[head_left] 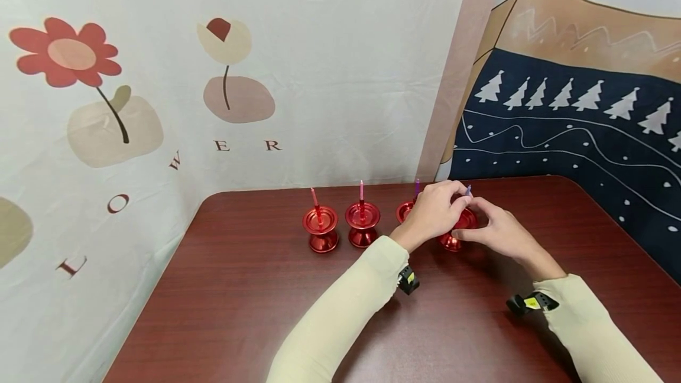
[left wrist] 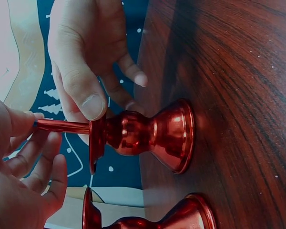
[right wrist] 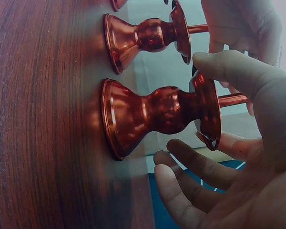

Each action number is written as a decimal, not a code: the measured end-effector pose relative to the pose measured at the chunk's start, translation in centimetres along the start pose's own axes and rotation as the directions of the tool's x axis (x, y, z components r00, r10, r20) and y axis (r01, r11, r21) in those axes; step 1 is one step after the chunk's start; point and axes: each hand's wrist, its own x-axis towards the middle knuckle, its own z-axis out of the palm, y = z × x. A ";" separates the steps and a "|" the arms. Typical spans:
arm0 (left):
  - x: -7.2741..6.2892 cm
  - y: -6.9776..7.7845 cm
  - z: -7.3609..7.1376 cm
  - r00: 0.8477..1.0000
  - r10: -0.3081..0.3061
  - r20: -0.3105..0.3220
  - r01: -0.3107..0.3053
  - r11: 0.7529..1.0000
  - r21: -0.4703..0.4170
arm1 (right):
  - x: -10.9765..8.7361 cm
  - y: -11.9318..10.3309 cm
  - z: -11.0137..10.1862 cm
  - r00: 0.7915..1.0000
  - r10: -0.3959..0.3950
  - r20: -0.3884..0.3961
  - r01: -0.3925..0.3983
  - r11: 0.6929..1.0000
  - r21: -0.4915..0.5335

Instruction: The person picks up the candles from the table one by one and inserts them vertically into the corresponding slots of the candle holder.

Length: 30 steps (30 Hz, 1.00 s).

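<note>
At the right end of a row stands a shiny red metal candle holder (left wrist: pixel 131 133), upright on the table. My left hand (head_left: pixel 433 211) is over its dish, fingertips pinching a thin purple candle (head_left: pixel 469 190) at the top of the holder's slim red tube (left wrist: pixel 66 126). Most of that candle is hidden by the fingers. From the right side, my right hand (head_left: pixel 500 232) grips the dish rim (right wrist: pixel 210 112) between thumb (right wrist: pixel 219 64) and index finger. Its other fingers are spread loosely below the dish.
Three matching holders stand to the left: one with a red candle (head_left: pixel 314 197), one with a pink candle (head_left: pixel 362 190), and one with a purple candle (head_left: pixel 417 187), partly behind my left hand. Behind the dark wooden table (head_left: pixel 239 294) hang printed cloths (head_left: pixel 346 75).
</note>
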 end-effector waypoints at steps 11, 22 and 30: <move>0.1 0.5 0.2 0.999 -0.033 0.018 0.032 0.998 0.048 | -0.1 -0.2 0.1 1.000 -0.007 -0.013 0.007 1.000 0.028; 0.0 0.5 0.2 0.999 -0.022 0.032 0.019 0.995 0.100 | -0.1 -0.1 0.1 1.000 -0.013 -0.014 0.013 1.000 0.020; 0.1 0.5 0.2 0.999 -0.018 0.034 0.014 0.993 0.117 | -0.1 -0.2 0.1 1.000 -0.009 -0.014 0.009 1.000 0.021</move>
